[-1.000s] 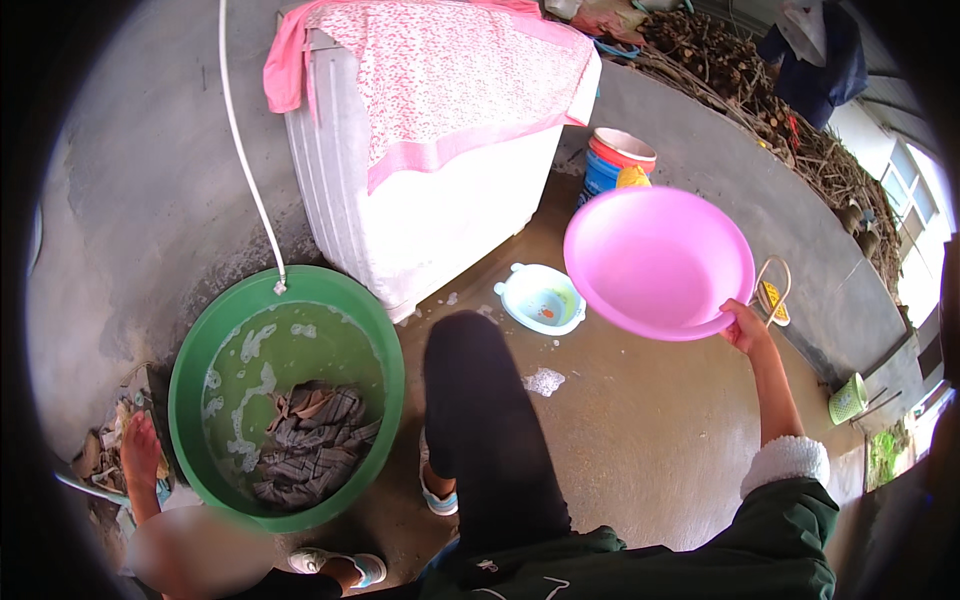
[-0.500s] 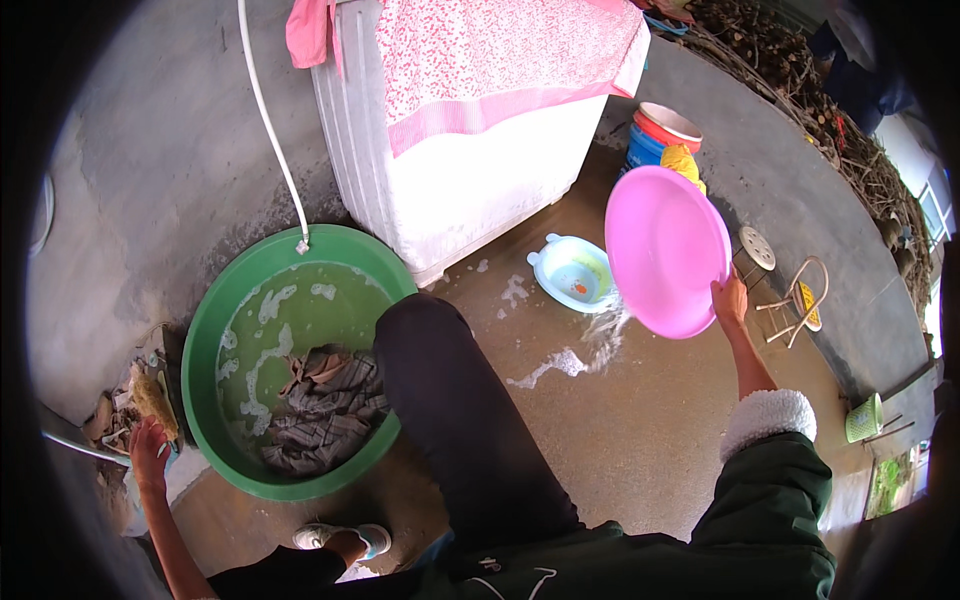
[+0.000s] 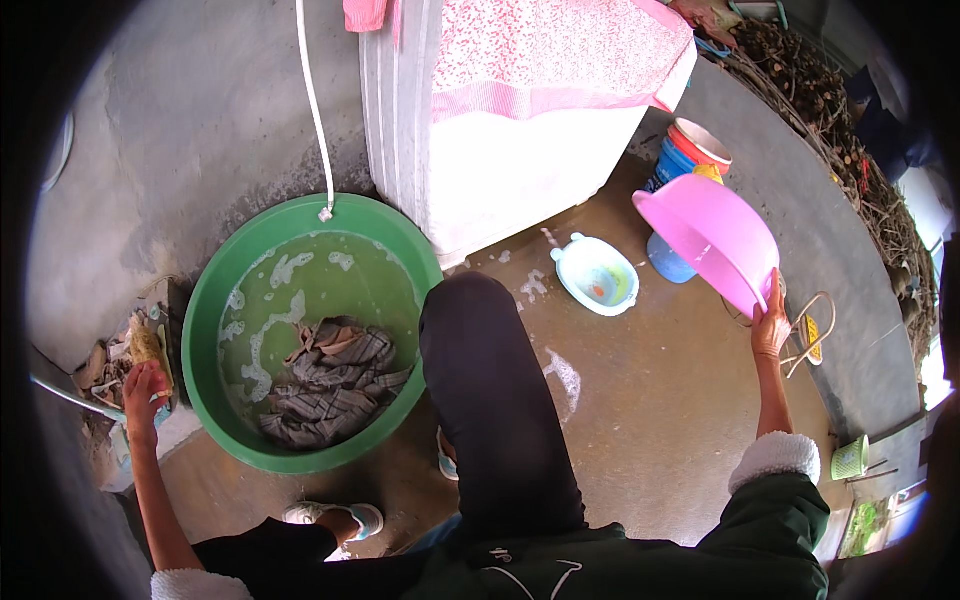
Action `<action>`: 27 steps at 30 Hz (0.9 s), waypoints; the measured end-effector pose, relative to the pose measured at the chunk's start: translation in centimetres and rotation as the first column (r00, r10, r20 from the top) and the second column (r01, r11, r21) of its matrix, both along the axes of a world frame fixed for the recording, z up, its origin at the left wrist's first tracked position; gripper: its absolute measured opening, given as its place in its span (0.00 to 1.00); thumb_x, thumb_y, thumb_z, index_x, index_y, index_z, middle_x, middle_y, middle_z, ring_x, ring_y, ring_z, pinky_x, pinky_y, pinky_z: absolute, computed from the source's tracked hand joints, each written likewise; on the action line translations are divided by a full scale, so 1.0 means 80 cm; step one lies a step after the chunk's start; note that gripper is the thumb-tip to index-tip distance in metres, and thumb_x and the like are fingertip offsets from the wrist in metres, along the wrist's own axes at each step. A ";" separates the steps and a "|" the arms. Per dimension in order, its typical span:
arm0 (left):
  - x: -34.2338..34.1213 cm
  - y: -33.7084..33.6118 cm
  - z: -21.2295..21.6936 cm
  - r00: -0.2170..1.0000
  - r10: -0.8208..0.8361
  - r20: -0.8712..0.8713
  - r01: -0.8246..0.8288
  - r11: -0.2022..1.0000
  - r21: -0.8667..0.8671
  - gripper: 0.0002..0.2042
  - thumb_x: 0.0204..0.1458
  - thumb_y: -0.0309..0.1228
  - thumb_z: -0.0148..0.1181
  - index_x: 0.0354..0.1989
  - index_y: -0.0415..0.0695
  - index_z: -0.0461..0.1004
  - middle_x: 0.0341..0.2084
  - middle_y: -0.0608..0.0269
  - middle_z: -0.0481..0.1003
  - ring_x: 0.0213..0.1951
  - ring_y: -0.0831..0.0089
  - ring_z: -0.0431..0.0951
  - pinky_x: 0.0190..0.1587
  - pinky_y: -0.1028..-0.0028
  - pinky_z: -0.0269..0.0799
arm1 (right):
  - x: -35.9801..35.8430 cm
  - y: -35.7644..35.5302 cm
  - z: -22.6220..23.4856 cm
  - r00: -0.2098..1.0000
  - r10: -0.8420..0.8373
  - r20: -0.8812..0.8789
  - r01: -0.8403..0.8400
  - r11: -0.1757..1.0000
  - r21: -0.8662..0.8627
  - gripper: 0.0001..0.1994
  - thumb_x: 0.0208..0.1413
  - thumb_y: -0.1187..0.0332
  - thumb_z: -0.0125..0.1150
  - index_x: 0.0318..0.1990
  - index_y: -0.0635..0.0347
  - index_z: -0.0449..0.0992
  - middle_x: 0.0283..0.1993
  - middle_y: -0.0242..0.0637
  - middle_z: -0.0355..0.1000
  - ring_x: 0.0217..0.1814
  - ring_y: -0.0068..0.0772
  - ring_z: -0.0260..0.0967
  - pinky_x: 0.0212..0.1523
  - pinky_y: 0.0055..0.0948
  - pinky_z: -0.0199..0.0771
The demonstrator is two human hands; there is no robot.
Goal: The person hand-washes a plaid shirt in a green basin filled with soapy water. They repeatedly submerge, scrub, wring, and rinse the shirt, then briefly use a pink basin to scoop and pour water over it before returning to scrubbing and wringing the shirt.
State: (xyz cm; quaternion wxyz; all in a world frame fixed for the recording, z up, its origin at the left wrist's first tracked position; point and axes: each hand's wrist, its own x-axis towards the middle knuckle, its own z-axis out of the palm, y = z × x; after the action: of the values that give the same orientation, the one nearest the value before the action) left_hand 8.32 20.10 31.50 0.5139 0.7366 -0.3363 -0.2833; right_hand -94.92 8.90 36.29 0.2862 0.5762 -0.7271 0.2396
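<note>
My right hand (image 3: 771,327) grips the rim of a pink basin (image 3: 712,232), which is tilted on its side in the air at the right. Below and left of it, a small light-blue basin (image 3: 598,278) with little knobs stands on the wet floor. My left hand (image 3: 146,392) is at the far left, fingers slightly curled and apart, beside a yellowish-brown loofah-like piece (image 3: 145,341). Between my arms, a large green tub (image 3: 210,425) holds cloudy water with foam. Dark checked cloth (image 3: 330,395) lies bunched in it, partly above the water.
A white hose (image 3: 313,110) hangs over the tub's far rim. A white appliance (image 3: 530,170) stands behind, draped with pink patterned cloth (image 3: 560,50). At right are stacked buckets (image 3: 690,150), a small folding chair (image 3: 812,335) and a green basket (image 3: 850,458). Foam (image 3: 563,380) lies on the floor.
The pink basin has tipped further, its rim now turned up on edge, and moved right. Water splashing beside the small blue basin is gone, leaving foam. My left hand remains by the loofah-like piece.
</note>
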 end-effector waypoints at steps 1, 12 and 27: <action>-0.002 -0.001 0.001 0.999 -0.037 0.020 0.038 0.999 -0.010 0.11 0.61 0.41 0.52 0.45 0.50 0.75 0.28 0.76 0.75 0.30 0.86 0.73 0.30 0.82 0.67 | -0.001 0.004 -0.002 1.000 0.012 -0.012 -0.012 1.000 -0.003 0.40 0.51 0.76 0.57 0.72 0.40 0.50 0.62 0.42 0.67 0.48 0.50 0.75 0.39 0.44 0.77; -0.013 0.015 0.051 0.996 0.084 0.000 -0.083 0.984 -0.159 0.15 0.60 0.42 0.56 0.50 0.49 0.76 0.36 0.71 0.79 0.38 0.81 0.77 0.37 0.75 0.72 | -0.065 -0.004 -0.051 0.874 -0.437 0.211 0.423 0.899 0.112 0.27 0.58 0.65 0.57 0.66 0.45 0.64 0.47 0.50 0.77 0.36 0.42 0.78 0.28 0.38 0.75; -0.073 0.079 0.142 0.890 0.000 0.456 0.126 0.961 -0.245 0.47 0.47 0.45 0.71 0.72 0.49 0.47 0.58 0.52 0.66 0.48 0.67 0.73 0.53 0.66 0.71 | 0.461 -0.176 0.175 0.455 0.868 0.200 -0.755 0.495 -0.431 0.11 0.61 0.73 0.58 0.47 0.71 0.77 0.45 0.39 0.77 0.46 0.32 0.73 0.48 0.33 0.74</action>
State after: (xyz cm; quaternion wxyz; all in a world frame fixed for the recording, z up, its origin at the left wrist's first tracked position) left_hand 2.47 26.45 42.83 0.5067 0.6947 -0.5054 -0.0729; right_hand -58.01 -5.20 50.27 0.0613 0.7468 -0.3572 0.5576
